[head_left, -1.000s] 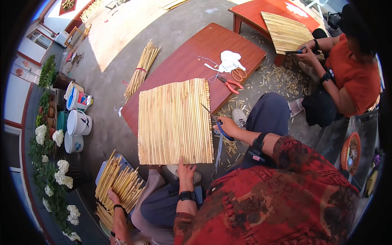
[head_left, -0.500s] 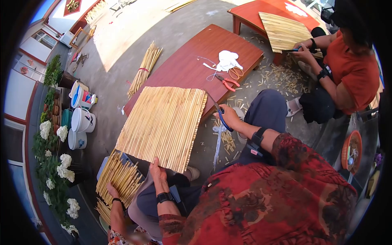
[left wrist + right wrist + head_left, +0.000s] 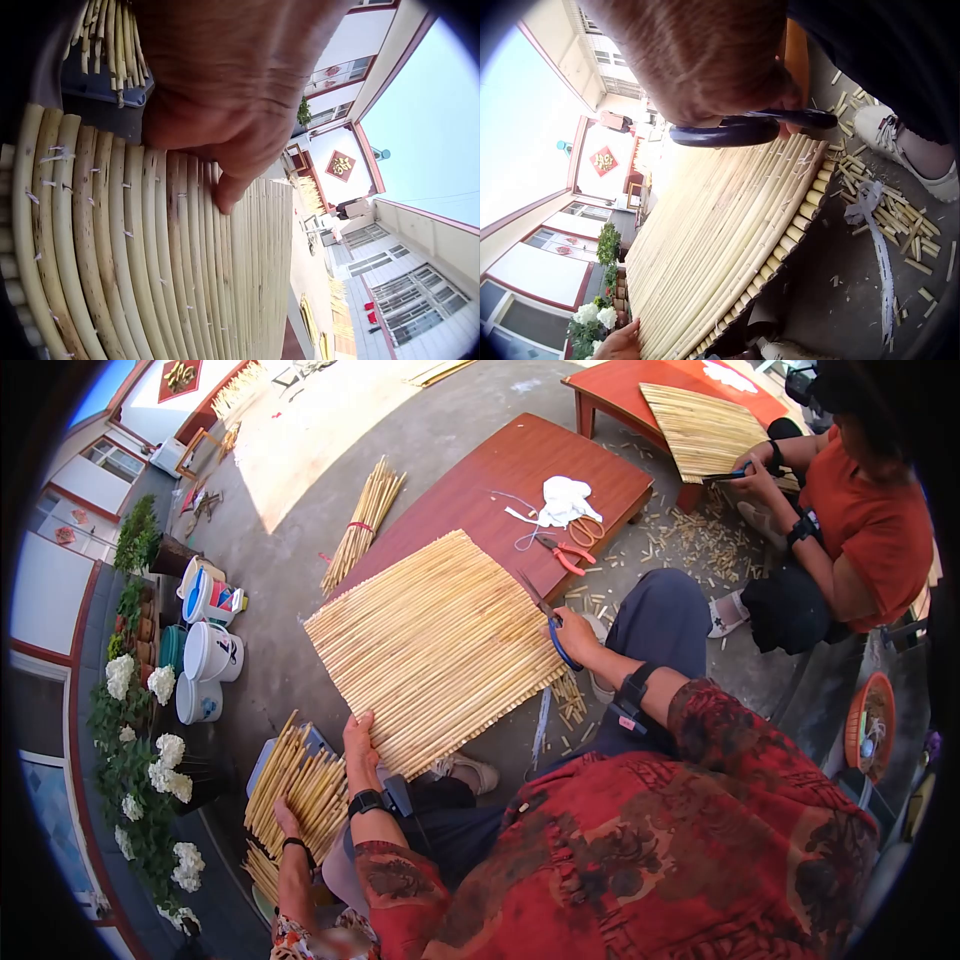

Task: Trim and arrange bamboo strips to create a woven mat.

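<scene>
A mat of thin stalks (image 3: pixel 440 650), stitched with small threads, is tilted above the lap. My left hand (image 3: pixel 362 748) grips its near left edge, the thumb on the upper face (image 3: pixel 225 120). My right hand (image 3: pixel 578 638) holds dark scissors (image 3: pixel 540 598) by their blue handles (image 3: pixel 727 132) at the mat's right corner. The blades point toward the red table. In the right wrist view, cut stalk ends line the mat's edge (image 3: pixel 780 247). Whether the right fingers also touch the mat is hidden.
Red-handled pliers (image 3: pixel 567 554) and white cloth (image 3: pixel 565 500) lie on the red table (image 3: pixel 470 480). A person in orange (image 3: pixel 860 540) works on another mat (image 3: pixel 700 432). Another person's hand (image 3: pixel 287 818) rests on loose stalks (image 3: pixel 315 790). Offcuts (image 3: pixel 907 217) litter the floor.
The mat has turned, its right side swinging toward me and its far corner rising. My left hand has moved left with its edge; my right hand still holds the scissors, slightly farther right.
</scene>
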Tool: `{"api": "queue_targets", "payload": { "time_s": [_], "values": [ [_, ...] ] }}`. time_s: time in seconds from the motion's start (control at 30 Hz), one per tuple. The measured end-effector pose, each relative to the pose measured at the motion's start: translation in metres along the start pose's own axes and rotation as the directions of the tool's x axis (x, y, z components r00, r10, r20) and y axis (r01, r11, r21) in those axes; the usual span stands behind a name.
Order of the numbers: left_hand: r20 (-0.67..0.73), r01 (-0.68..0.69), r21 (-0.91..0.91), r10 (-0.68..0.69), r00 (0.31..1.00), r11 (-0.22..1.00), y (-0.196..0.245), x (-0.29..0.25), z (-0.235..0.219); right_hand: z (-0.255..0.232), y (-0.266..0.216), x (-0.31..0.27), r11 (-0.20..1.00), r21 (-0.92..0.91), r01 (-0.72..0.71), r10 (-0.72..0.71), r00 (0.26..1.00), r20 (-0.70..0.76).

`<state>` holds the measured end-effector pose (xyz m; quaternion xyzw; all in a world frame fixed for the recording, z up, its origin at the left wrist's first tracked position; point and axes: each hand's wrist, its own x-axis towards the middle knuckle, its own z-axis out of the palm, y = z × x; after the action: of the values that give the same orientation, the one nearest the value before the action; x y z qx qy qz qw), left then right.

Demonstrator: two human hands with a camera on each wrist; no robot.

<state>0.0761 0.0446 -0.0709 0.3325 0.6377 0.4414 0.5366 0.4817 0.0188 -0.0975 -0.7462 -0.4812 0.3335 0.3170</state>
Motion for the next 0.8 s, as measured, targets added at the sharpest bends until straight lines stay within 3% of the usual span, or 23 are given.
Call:
{"api": "queue_targets", "payload": {
  "time_s": [0.03,0.1,0.13,0.2,0.23,0.3,0.33,0.47,0.53,0.57,0.63,0.73,0.8],
  "values": [
    [0.001,0.007,-0.001,-0.007,1.000,1.000,0.005,0.013,0.000,0.001,0.003,0.000,1.000,-0.001,-0.013,0.013,1.000,0.015],
    [-0.077,0.039,0.198,-0.024,0.997,0.979,0.018,0.036,0.008,0.000,0.005,0.000,1.000,-0.012,-0.021,0.022,0.999,0.034],
    [-0.080,0.053,0.194,-0.038,0.996,0.980,0.020,0.043,0.014,0.000,0.006,-0.002,1.000,-0.016,-0.025,0.026,0.998,0.053],
    [-0.284,-0.094,0.134,0.129,0.950,0.987,0.023,0.054,0.024,0.003,0.010,-0.001,1.000,-0.020,-0.013,0.014,0.998,0.067],
    [-0.283,-0.082,0.132,0.117,0.952,0.988,0.025,0.055,0.028,0.003,0.012,0.000,1.000,-0.013,0.003,-0.002,0.998,0.070],
    [-0.207,-0.235,0.339,0.316,0.926,0.911,0.032,0.044,0.037,0.003,0.013,0.000,0.999,-0.050,-0.007,0.011,0.998,0.070],
    [-0.198,-0.291,0.331,0.368,0.908,0.897,0.012,0.062,0.026,0.004,0.013,0.000,0.997,-0.079,-0.004,0.009,0.998,0.066],
    [-0.137,-0.179,0.531,0.292,0.947,0.828,-0.017,0.056,0.031,0.008,0.014,0.003,0.989,-0.150,-0.016,0.023,0.999,0.046],
    [-0.020,-0.141,0.883,0.336,0.942,0.448,-0.025,0.033,0.059,0.006,0.010,0.001,0.990,-0.136,-0.021,0.028,0.998,0.049],
    [-0.023,-0.135,0.881,0.325,0.945,0.453,-0.029,0.023,0.073,0.007,0.009,0.000,0.994,-0.112,-0.019,0.026,0.998,0.058],
    [0.073,-0.165,0.922,0.259,0.963,0.352,-0.037,0.010,0.103,0.012,0.017,0.004,0.992,-0.117,-0.043,0.050,0.997,0.063],
    [0.155,-0.204,0.939,0.188,0.970,0.277,-0.048,0.000,0.137,0.014,0.026,0.012,0.996,0.019,-0.083,0.081,0.991,0.103],
    [0.172,-0.224,0.932,0.195,0.966,0.287,-0.047,-0.001,0.153,0.013,0.024,0.012,0.996,0.012,-0.087,0.086,0.991,0.099]
  ]
}}
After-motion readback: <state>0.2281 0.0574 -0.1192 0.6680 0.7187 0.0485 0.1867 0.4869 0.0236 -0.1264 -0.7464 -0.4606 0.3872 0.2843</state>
